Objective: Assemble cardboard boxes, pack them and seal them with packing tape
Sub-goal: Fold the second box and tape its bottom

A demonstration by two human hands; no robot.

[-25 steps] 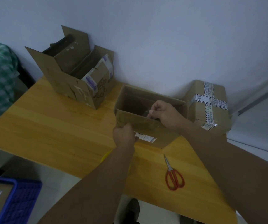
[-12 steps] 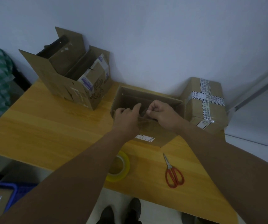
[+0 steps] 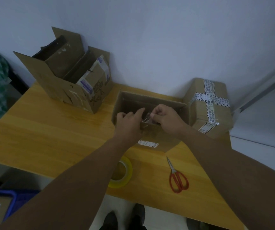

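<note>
An open cardboard box [image 3: 151,98] with a white label on its near side stands mid-table. My right hand [image 3: 166,120] pinches a strip of clear tape [image 3: 145,119] at the box's near rim. My left hand [image 3: 130,122] lies on the same rim beside it, its fingers stretched toward the tape. A yellow roll of packing tape [image 3: 125,173] lies near the table's front edge, partly under my left forearm. Red-handled scissors [image 3: 177,177] lie to its right.
A larger open box [image 3: 70,80] with flattened cardboard stands at the back left. A sealed box [image 3: 209,105] wrapped in printed tape sits at the right, touching the open box. A blue crate [image 3: 7,201] is on the floor, lower left. The wooden table [image 3: 50,133] meets the wall.
My left hand has risen from the box's front face to its near rim, beside my right hand. The tape roll has come into view under my left forearm.
</note>
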